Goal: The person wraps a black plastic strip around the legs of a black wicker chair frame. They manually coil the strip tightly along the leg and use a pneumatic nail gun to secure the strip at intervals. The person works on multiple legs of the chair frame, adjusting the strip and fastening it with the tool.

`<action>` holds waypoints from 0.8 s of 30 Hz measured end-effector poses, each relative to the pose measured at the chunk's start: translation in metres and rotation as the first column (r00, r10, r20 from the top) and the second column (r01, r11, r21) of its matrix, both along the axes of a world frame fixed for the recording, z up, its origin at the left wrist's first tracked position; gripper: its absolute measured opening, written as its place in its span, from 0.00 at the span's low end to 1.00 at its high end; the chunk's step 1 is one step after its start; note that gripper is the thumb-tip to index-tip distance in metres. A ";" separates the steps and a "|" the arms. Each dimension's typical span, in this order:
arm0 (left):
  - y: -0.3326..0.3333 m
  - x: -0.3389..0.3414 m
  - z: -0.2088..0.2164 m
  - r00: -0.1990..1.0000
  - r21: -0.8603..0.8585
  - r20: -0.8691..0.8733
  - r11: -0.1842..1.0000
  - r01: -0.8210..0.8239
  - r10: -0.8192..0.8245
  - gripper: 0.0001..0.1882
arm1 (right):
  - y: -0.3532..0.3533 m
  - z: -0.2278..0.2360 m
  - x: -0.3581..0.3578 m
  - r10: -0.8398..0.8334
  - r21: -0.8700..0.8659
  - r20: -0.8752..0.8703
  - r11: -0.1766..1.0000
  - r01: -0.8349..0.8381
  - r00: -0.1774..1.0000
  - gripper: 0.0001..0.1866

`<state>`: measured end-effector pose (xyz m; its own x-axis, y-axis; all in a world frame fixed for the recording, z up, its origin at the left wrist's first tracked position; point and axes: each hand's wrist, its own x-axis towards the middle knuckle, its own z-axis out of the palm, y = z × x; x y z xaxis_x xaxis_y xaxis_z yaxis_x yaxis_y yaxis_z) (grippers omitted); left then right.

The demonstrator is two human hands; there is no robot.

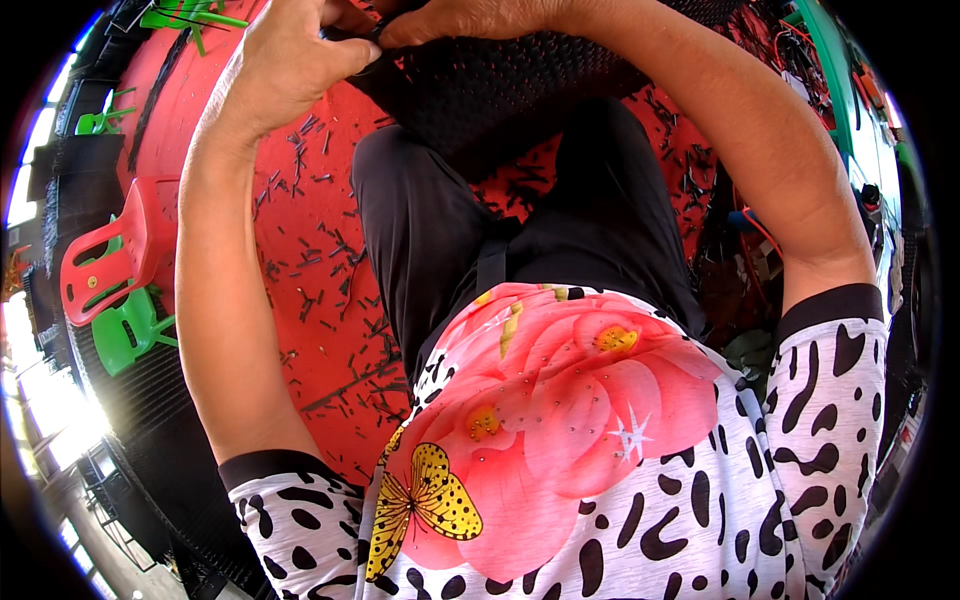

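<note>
A dark woven piece, its surface a tight weave of black strips, leans across my knees at the top of the view. My left hand is at its left corner, thumb bent in and pressed against a dark edge. Close beside it, my right hand reaches in from the right with its fingers closed at the same corner. Both hands are partly cut off by the upper edge of the view, so the exact grip is hard to see. The far side of the woven piece is out of view.
Many short black strip offcuts lie scattered over the red floor. To the left stand a red plastic chair and a green one, with more green seats farther off. Cables and a green frame are at the right.
</note>
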<state>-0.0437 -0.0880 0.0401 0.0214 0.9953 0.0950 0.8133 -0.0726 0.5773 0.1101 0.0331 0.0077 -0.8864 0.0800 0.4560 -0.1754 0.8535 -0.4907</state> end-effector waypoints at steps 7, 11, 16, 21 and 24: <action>-0.002 0.002 0.002 0.995 -0.030 0.100 1.000 0.008 -0.005 0.19 | 0.007 0.000 0.001 0.049 0.007 0.010 0.999 -0.049 0.999 0.11; -0.001 -0.004 -0.001 0.996 0.034 0.032 0.996 0.078 -0.079 0.19 | 0.006 -0.002 0.002 0.080 -0.013 -0.021 0.997 -0.080 0.997 0.12; 0.002 -0.011 0.002 0.992 -0.031 -0.095 0.996 0.080 -0.082 0.18 | 0.004 -0.001 0.006 0.091 0.026 -0.043 0.996 -0.090 0.995 0.15; 0.007 -0.010 0.004 0.983 -0.030 -0.152 0.995 0.100 -0.103 0.19 | 0.002 -0.005 0.010 0.090 0.123 -0.102 0.989 -0.077 0.991 0.17; 0.004 -0.008 0.006 0.982 -0.026 -0.174 0.997 0.076 -0.080 0.20 | -0.010 -0.006 0.022 0.000 0.132 -0.267 0.991 0.037 0.964 0.18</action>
<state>-0.0513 -0.0845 0.0463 0.1134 0.9915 0.0635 0.8939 -0.1297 0.4290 0.1323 0.0228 0.0012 -0.7307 0.0174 0.6825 -0.2673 0.9126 -0.3094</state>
